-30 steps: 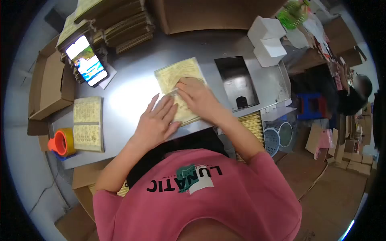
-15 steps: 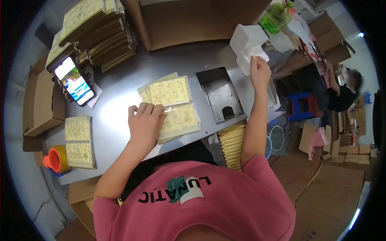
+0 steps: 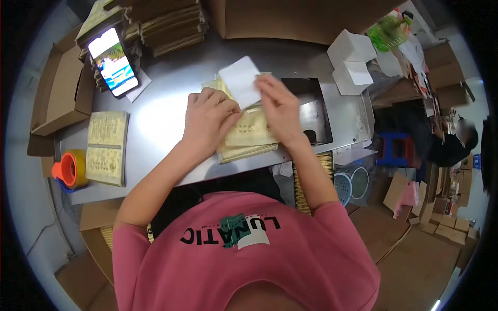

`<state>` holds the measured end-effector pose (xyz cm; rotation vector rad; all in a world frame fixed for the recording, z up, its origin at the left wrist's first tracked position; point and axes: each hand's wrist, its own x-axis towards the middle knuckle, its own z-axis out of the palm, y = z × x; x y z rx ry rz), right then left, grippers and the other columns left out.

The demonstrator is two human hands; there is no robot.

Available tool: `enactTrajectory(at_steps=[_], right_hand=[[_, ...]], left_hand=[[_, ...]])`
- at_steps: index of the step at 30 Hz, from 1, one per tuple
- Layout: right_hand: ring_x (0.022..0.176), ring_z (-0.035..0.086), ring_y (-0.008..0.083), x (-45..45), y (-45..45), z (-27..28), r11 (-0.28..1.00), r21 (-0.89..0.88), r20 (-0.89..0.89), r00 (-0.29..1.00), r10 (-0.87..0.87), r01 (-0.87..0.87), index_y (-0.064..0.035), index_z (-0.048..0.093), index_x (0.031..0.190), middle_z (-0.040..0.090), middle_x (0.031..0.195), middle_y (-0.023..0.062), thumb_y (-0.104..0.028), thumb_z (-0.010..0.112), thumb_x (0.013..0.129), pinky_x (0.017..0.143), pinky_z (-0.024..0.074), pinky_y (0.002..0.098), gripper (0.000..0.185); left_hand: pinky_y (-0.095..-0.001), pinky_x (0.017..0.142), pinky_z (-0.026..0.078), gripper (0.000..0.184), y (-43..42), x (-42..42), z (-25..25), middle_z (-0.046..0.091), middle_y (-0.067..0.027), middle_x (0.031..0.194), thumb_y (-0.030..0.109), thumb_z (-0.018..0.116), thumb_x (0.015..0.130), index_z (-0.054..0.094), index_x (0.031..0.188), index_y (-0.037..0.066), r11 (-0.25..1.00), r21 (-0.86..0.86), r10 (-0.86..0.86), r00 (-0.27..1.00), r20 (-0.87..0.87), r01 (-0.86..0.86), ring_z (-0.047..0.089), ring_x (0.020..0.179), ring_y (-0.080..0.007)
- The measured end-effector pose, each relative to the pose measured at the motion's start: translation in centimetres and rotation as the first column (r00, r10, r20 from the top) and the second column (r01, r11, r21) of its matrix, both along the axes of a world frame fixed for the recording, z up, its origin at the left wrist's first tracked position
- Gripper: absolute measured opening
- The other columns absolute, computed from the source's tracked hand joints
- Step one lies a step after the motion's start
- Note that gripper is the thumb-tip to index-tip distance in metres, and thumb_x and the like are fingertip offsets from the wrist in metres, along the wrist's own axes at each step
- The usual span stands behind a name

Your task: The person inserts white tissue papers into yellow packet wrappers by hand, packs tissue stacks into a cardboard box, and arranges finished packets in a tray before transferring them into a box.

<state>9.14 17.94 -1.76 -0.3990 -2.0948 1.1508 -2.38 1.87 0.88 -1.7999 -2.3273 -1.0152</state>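
A white paper slip lies over the stack of yellow printed packets in front of me. My right hand is closed on the slip's right edge, its fingers slightly blurred. At the left side of the top packet, my left hand has its fingers curled and its thumb and fingertips pinched at the packet's middle fold. The packets look like flat clear sleeves with yellow patterned sheets inside. To the right of them is a dark rectangular recess in the metal table, partly covered by my right hand.
White paper stacks stand at the right. A phone leans against piled yellow packets at the left. Another packet stack and a tape roll sit at the left edge. A cardboard box is behind; a person sits far right.
My right hand has come left from the white paper stacks, bringing a slip over the yellow packets. My left hand stays at the packets, its fingertips now at the fold. The view has shifted.
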Motion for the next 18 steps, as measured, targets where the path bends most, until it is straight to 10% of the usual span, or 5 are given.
enactTrajectory(at_steps=[3,9,18], right_hand=[[0.097,0.063,0.0166,0.0,0.8,-0.7,0.973,0.030,0.013,0.974,0.226,-0.227,0.0031,0.068,0.092,0.068,0.097,0.0108,-0.002,0.060,0.089,0.083,0.0491,0.0277,0.009],[0.085,0.063,0.0123,-0.8,0.0,0.7,0.997,-0.033,0.134,0.989,0.067,-0.063,0.0019,0.066,0.094,0.068,0.089,0.0070,-0.008,0.069,0.084,0.077,0.0489,0.0251,0.015],[0.078,0.061,0.0095,0.4,1.8,2.8,0.845,-0.422,0.391,0.775,0.497,-0.329,-0.0014,0.074,0.095,0.070,0.084,0.0045,-0.011,0.072,0.083,0.071,0.0483,0.0247,0.016]], left_hand=[[-0.0378,0.081,0.037,0.012,-0.7,0.0,-0.9,0.059,-0.0050,0.089,0.019,0.066,0.083,0.064,0.087,0.008,0.999,0.033,0.010,1.000,0.020,-0.011,0.053,0.093,-0.0253],[-0.0389,0.076,0.038,0.013,-1.4,0.0,-2.0,0.058,-0.0085,0.087,0.020,0.065,0.085,0.062,0.086,0.007,1.000,0.002,0.004,0.981,0.193,-0.004,0.053,0.088,-0.0280],[-0.0408,0.081,0.038,0.019,-1.4,-0.2,-2.2,0.058,-0.0099,0.088,0.024,0.065,0.085,0.062,0.087,0.006,0.998,-0.064,0.003,0.968,0.250,0.014,0.052,0.090,-0.0294]])
